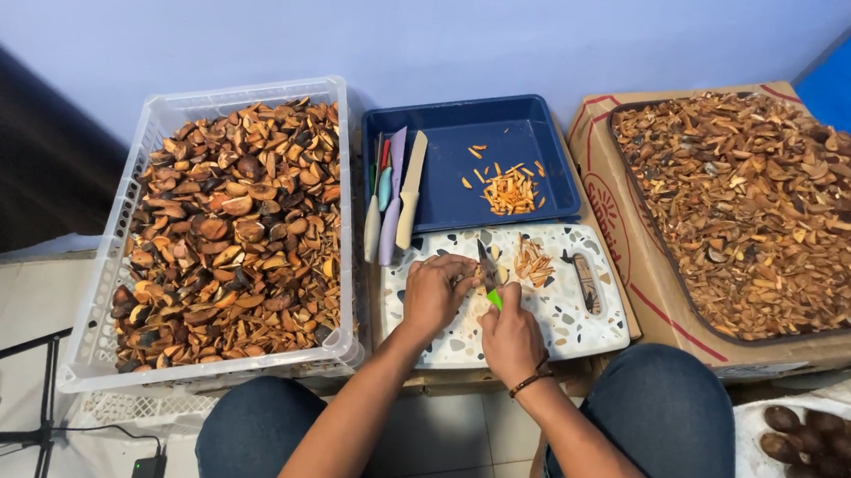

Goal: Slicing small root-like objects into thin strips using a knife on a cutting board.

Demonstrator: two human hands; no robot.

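My left hand (435, 292) presses a small brown seed piece (467, 273) onto a white speckled cutting board (549, 323). Beside it, my right hand (511, 337) grips a knife with a green handle (492, 297), blade pointing away toward the piece. A small heap of orange slivers (534, 262) lies on the board just past the blade. A folding pocket knife (585, 281) rests on the board's right side.
A blue tray (551, 163) behind the board holds orange slivers (510, 189) and several spare knives (393, 197). A white crate of brown husk halves (237, 226) stands left. A cardboard box of husk chips (757, 202) stands right. Dark whole seeds (829, 467) lie at lower right.
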